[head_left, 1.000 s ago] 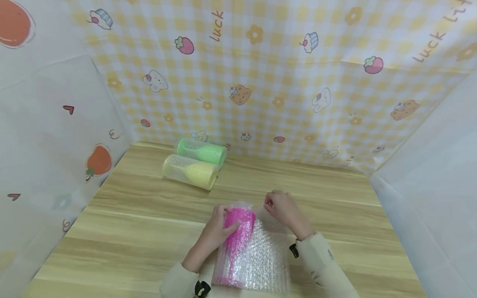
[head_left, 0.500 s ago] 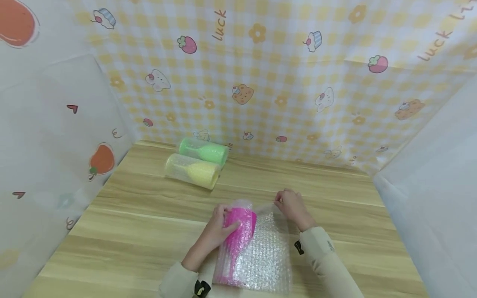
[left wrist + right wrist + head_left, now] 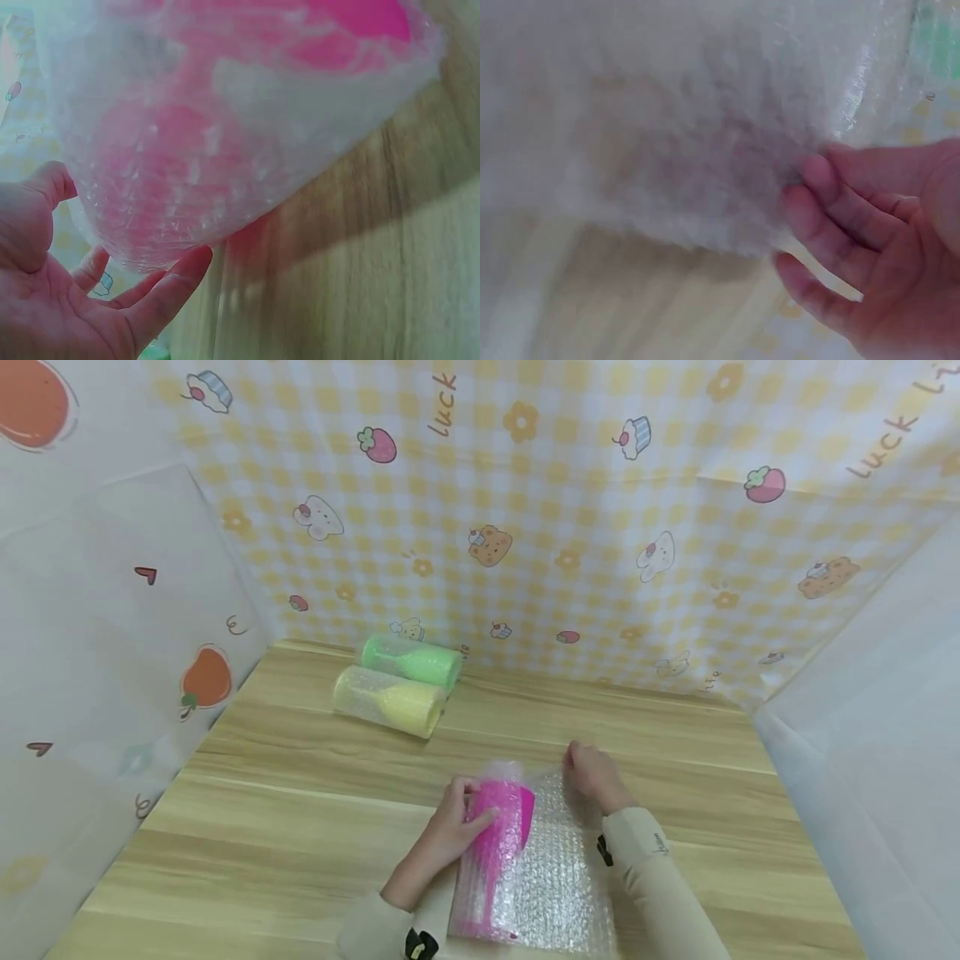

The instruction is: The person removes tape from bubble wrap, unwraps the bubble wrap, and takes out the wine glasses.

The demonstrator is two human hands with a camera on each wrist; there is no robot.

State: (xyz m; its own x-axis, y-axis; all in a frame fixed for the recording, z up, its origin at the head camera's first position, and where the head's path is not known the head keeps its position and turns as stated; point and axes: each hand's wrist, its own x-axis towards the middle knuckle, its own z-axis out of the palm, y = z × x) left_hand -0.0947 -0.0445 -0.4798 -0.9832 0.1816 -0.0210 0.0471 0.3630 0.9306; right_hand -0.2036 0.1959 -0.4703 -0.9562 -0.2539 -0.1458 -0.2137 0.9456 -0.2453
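L hand (image 3: 450,822) is clamped on pink goblet (image 3: 506,818) thru bubble wrap (image 3: 558,893); R hand (image 3: 592,774) pinches wrap edge, approx 2 o'clock. Yellow goblet (image 3: 411,707) & green goblet (image 3: 435,664) on desk (image 3: 712,760), 11 o'clock.

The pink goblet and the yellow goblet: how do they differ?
Loose bubble wrap spreads beside the pink goblet; the yellow goblet is rolled up in its own.
In the head view, the pink goblet's bowl points toward the top, the yellow goblet's mostly right.
The left hand holds the pink one; no hand touches the yellow.
Both lie on their sides in bubble wrap.
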